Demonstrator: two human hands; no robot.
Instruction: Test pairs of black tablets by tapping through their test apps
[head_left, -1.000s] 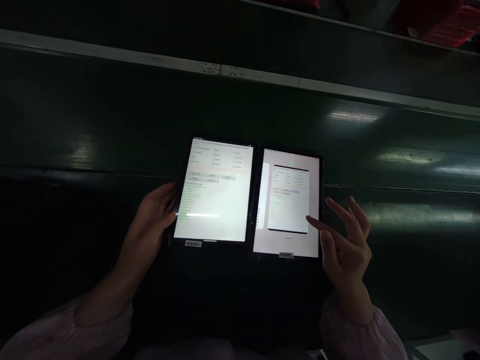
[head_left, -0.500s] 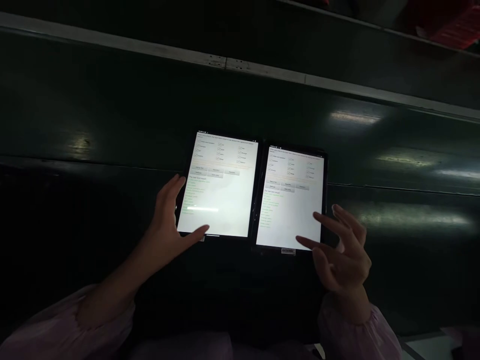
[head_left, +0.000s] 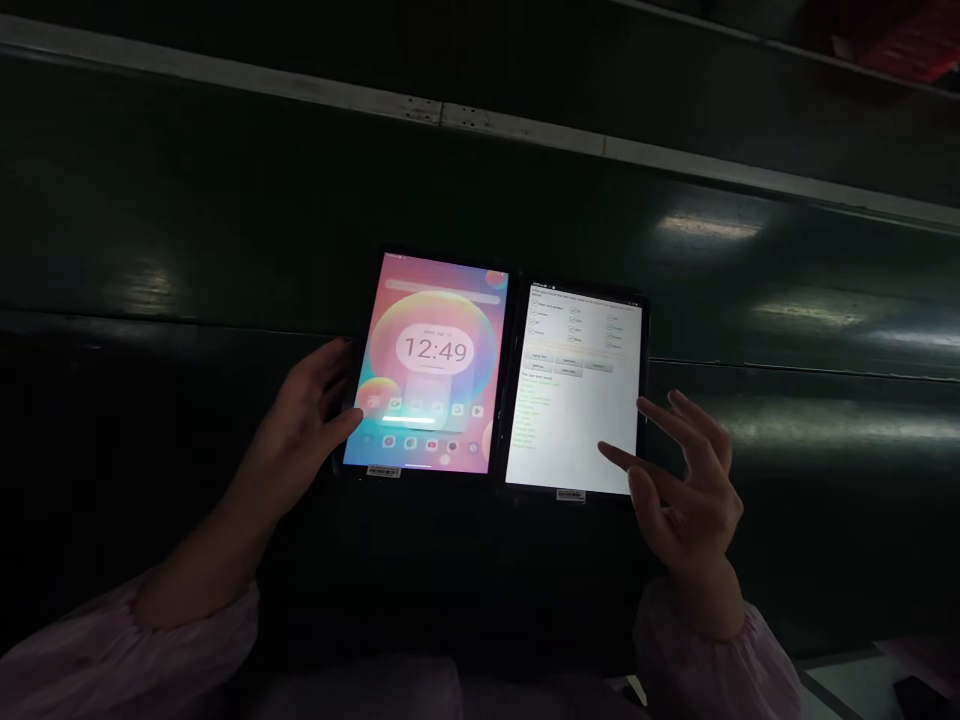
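Note:
Two lit tablets lie side by side on the dark green work surface. The left tablet (head_left: 426,350) displays a colourful home screen with a clock reading 12:49. On the right tablet (head_left: 577,400) is a white page with tick boxes, grey buttons and lines of green text. My left hand (head_left: 300,420) grips the left tablet's left edge, thumb over the front, its other fingertips partly hidden at the side. My right hand (head_left: 686,490) hovers at the right tablet's lower right with fingers apart, the index finger over the screen. Whether that finger touches the glass I cannot tell.
A pale metal strip (head_left: 525,122) runs across the surface beyond the tablets. Something red (head_left: 907,40) stands at the far right corner. Small labels stick out below both tablets. The scene is dim, with light reflections at the right.
The left tablet's screen has switched from the white test page to the home screen. My left thumb has drawn back from its bottom edge to the left edge. My right hand has barely moved.

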